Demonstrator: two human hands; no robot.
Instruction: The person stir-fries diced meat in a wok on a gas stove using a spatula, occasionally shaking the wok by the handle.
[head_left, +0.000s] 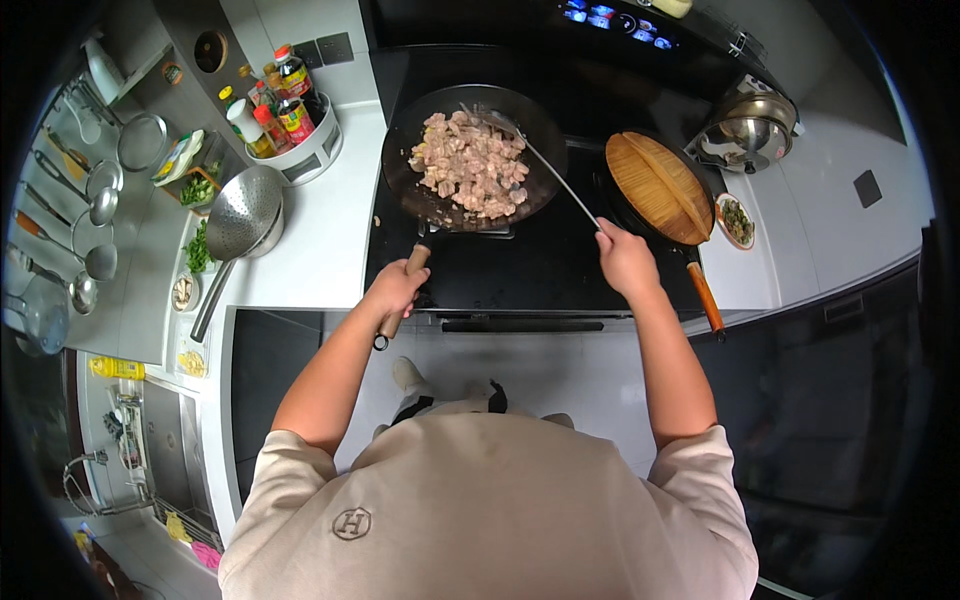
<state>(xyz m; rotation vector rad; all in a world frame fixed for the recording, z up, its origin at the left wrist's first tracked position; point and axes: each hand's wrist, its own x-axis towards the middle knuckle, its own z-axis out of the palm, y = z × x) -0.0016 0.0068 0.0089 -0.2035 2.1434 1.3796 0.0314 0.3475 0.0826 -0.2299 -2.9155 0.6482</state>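
Observation:
A dark wok sits on the left part of the black cooktop. Pale pink chopped meat is heaped inside it, with small yellowish bits at its left edge. My left hand grips the wok's wooden handle. In my right hand is the shaft of a metal spatula. The spatula's head rests at the upper right of the meat, partly covered by it.
To the right stands a second pan with a wooden lid, its handle jutting forward. Beside it is a small dish of greens. A perforated strainer lies on the left counter near a rack of sauce bottles.

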